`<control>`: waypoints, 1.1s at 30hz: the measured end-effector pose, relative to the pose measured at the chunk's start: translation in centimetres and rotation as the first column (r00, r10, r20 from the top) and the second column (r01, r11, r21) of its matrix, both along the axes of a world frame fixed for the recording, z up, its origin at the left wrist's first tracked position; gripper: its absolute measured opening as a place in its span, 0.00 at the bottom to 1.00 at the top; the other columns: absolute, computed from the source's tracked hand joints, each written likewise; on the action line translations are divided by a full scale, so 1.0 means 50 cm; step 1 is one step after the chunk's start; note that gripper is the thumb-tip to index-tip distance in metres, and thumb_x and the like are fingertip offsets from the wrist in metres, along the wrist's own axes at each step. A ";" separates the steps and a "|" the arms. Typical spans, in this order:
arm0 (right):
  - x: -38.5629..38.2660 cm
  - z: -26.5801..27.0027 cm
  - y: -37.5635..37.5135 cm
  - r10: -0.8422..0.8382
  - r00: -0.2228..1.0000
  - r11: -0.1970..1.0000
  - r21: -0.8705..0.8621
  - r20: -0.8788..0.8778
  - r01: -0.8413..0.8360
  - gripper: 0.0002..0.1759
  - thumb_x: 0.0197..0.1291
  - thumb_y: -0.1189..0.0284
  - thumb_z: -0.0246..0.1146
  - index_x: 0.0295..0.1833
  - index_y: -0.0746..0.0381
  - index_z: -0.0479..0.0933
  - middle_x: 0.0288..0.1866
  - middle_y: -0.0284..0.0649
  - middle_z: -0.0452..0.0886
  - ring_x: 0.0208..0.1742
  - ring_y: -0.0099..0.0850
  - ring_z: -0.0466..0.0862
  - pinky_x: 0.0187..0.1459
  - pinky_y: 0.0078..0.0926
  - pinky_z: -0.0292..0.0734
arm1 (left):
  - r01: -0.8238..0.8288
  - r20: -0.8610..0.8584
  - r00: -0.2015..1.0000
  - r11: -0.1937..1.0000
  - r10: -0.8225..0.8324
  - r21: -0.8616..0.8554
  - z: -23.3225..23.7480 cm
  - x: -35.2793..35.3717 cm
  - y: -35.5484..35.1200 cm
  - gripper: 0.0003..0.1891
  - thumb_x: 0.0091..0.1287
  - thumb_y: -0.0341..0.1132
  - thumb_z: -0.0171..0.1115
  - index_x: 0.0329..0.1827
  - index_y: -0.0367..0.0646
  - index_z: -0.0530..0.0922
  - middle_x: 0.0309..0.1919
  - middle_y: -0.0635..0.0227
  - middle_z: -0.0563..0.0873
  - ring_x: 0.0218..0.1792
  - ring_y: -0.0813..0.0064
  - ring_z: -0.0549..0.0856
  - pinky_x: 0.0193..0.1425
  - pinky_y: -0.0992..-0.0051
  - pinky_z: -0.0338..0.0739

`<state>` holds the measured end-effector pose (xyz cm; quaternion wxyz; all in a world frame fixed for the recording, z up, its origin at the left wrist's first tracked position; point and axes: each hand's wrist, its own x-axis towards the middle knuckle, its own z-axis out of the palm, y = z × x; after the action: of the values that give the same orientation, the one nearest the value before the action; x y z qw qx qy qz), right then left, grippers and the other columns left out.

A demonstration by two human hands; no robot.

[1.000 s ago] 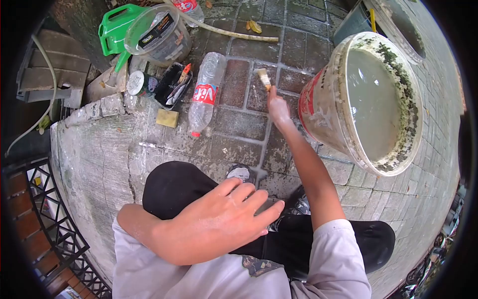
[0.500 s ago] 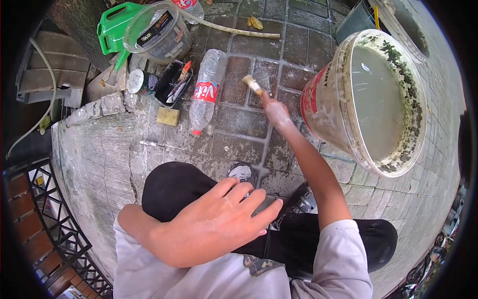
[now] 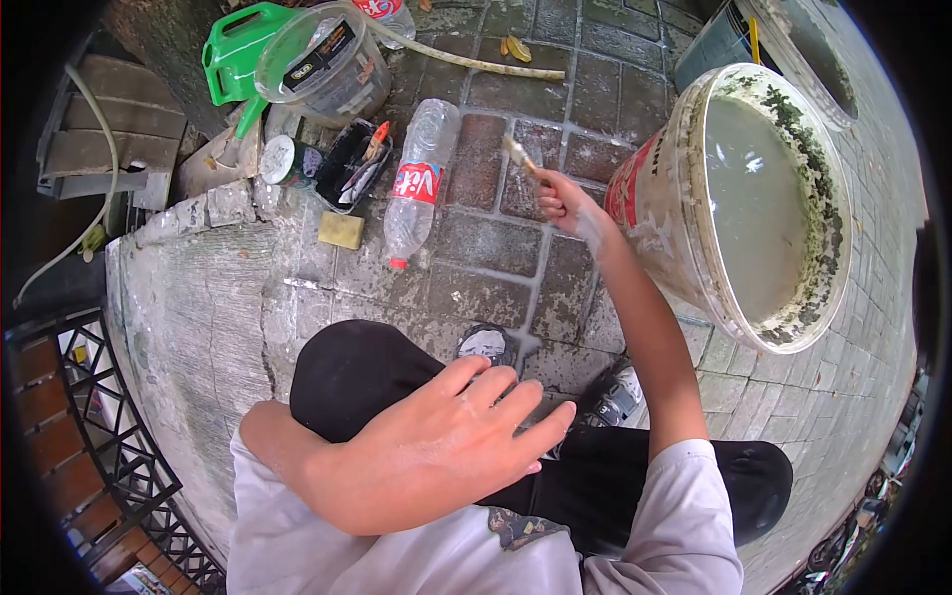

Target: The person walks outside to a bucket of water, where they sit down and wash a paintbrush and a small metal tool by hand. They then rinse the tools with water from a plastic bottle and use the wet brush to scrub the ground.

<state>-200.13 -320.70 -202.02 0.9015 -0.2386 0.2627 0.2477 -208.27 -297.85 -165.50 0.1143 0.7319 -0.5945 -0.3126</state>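
Note:
My right hand (image 3: 573, 206) is closed around the handle of a paintbrush (image 3: 518, 155), whose pale bristles point up and away over the paving bricks. White residue coats that wrist. Fingers apart and loosely bent, my left hand (image 3: 436, 446) holds nothing and hovers over my lap near my knee. An empty plastic bottle (image 3: 421, 181) with a red label lies on the pavement left of the brush. To the right of my right hand stands a large white bucket (image 3: 679, 198) of cloudy water, its inner wall crusted with green and grey.
A yellow sponge (image 3: 340, 230), a black tray (image 3: 349, 169) of tools and a paint can (image 3: 288, 161) sit at left. Behind them are a clear tub (image 3: 332, 84) and a green watering can (image 3: 238, 59). A hose (image 3: 476, 62) crosses the back; another bucket (image 3: 729, 50) stands far right.
My right hand has turned and shifted slightly right and up, with the brush now tilted more away from me. My left hand stays in nearly the same place.

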 end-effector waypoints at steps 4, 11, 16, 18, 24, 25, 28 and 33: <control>0.003 -0.032 -0.003 -0.022 0.994 0.902 -0.427 0.108 0.066 0.10 0.67 0.64 0.55 0.47 0.55 0.63 0.19 0.36 0.69 0.15 0.26 0.70 0.12 0.26 0.60 | -0.013 0.006 1.000 1.000 0.013 -0.008 0.000 -0.006 0.009 0.27 0.57 0.45 0.66 0.59 0.45 0.74 0.47 0.64 0.78 0.49 0.66 0.78 0.58 0.67 0.70; 0.003 -0.060 0.025 0.419 0.903 -0.451 -0.885 -0.098 0.113 0.15 0.70 0.64 0.46 0.57 0.56 0.62 0.31 0.54 0.81 0.33 0.53 0.83 0.34 0.50 0.77 | 0.008 0.033 0.999 1.000 -0.007 -0.008 0.004 -0.004 0.006 0.27 0.57 0.45 0.66 0.59 0.45 0.74 0.47 0.64 0.79 0.49 0.67 0.79 0.58 0.67 0.70; -0.051 -0.092 0.067 0.438 0.868 -0.574 -0.816 -0.236 0.068 0.21 0.66 0.70 0.47 0.64 0.55 0.61 0.27 0.49 0.81 0.28 0.48 0.84 0.29 0.48 0.79 | 0.017 0.037 0.999 1.000 -0.017 0.003 -0.004 -0.003 0.008 0.28 0.56 0.45 0.66 0.59 0.45 0.74 0.46 0.64 0.79 0.49 0.67 0.78 0.57 0.67 0.71; -0.115 -0.075 0.086 0.471 0.838 -0.590 -0.804 -0.276 0.067 0.26 0.64 0.71 0.48 0.69 0.55 0.59 0.25 0.49 0.80 0.27 0.46 0.84 0.28 0.46 0.79 | -0.002 0.034 0.999 1.000 0.002 -0.004 -0.006 0.000 0.005 0.28 0.56 0.45 0.66 0.59 0.46 0.74 0.46 0.65 0.79 0.49 0.68 0.79 0.57 0.67 0.71; -0.093 -0.085 0.059 0.487 0.842 -0.587 -0.801 -0.233 0.118 0.30 0.62 0.72 0.49 0.71 0.55 0.56 0.26 0.49 0.80 0.27 0.46 0.84 0.28 0.45 0.79 | 0.049 0.069 0.997 0.999 -0.047 -0.019 -0.010 -0.004 0.007 0.27 0.55 0.44 0.66 0.59 0.47 0.74 0.46 0.66 0.79 0.48 0.69 0.79 0.57 0.68 0.72; -0.054 -0.095 0.047 0.470 0.855 -0.590 -0.799 -0.219 0.120 0.30 0.62 0.72 0.49 0.71 0.54 0.56 0.26 0.50 0.80 0.27 0.47 0.84 0.28 0.46 0.79 | 0.068 0.086 0.994 0.997 -0.066 -0.022 -0.013 -0.002 0.008 0.27 0.55 0.44 0.66 0.59 0.47 0.74 0.46 0.66 0.79 0.48 0.70 0.79 0.57 0.68 0.71; 0.025 -0.088 0.040 0.466 0.864 -0.561 -0.818 -0.188 0.125 0.30 0.62 0.73 0.49 0.71 0.56 0.55 0.28 0.50 0.82 0.28 0.46 0.84 0.29 0.45 0.80 | 0.065 0.089 0.994 0.998 -0.064 -0.009 -0.015 0.001 0.007 0.28 0.55 0.44 0.67 0.59 0.47 0.74 0.47 0.66 0.79 0.48 0.70 0.79 0.57 0.68 0.72; -0.055 -0.073 0.090 0.435 0.848 -0.612 -0.790 -0.303 0.032 0.29 0.62 0.74 0.50 0.69 0.58 0.56 0.29 0.49 0.82 0.27 0.44 0.85 0.27 0.41 0.81 | -0.012 0.072 0.997 1.000 0.012 -0.001 -0.016 0.006 0.009 0.28 0.54 0.44 0.67 0.59 0.48 0.74 0.47 0.66 0.79 0.48 0.69 0.80 0.56 0.68 0.72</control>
<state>-202.89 -316.19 -205.67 0.1474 -0.9764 0.1453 0.0612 -207.96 -297.39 -166.29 0.0950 0.7462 -0.5941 -0.2851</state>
